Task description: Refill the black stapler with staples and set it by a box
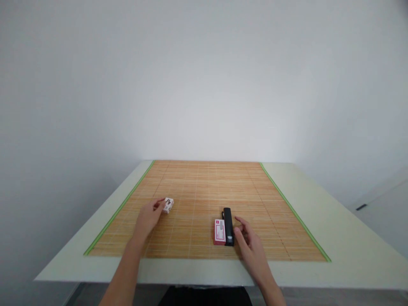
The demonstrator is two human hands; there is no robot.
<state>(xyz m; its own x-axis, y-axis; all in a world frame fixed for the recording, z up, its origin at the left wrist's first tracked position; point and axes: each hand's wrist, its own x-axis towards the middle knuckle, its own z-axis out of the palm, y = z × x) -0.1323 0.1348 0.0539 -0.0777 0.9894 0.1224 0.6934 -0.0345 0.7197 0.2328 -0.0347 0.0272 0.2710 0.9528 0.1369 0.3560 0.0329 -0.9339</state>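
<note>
My left hand (149,217) is closed on a small white box with dark print (168,205), gripped at its left side over the left part of the bamboo mat. My right hand (250,245) holds nothing; its fingers are apart and curved, just right of a black stapler (228,227). That stapler lies lengthwise, pointing away from me. Against its left side is a red and white box (219,231) with a printed label. Whether my right fingertips touch the stapler I cannot tell.
A bamboo mat (204,182) with green edges covers the middle of a white table (321,221). A plain wall (204,85) stands behind the table's far edge. At the right, a dark handle (361,207) shows on a white surface.
</note>
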